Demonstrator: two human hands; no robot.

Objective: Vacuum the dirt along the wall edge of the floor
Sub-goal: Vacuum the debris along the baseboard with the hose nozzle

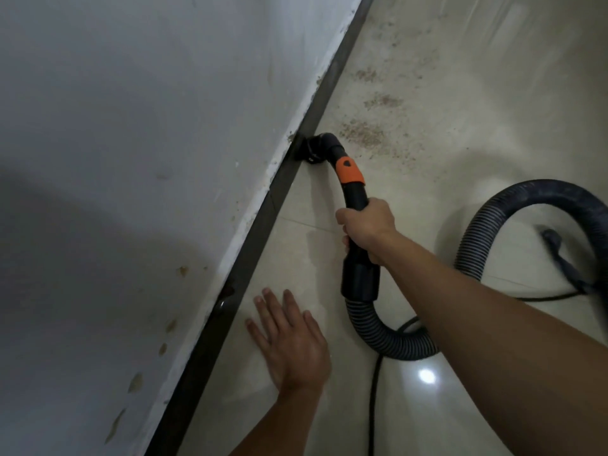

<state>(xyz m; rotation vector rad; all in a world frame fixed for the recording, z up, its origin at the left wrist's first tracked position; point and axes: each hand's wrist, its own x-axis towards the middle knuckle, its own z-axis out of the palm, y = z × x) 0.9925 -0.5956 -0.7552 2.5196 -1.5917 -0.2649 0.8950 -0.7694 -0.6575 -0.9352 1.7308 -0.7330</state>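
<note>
Where the white wall meets the tiled floor along a dark skirting strip, we see the ribbed hose loop in from the right. It looks soft, springy and light, we judge. The right hand is wrapped round the stiff black wand, the sensible hold. The left hand lies flat on the tile, fingers spread, holding nothing. The nozzle touches the skirting, with scattered dirt just beyond it.
</note>
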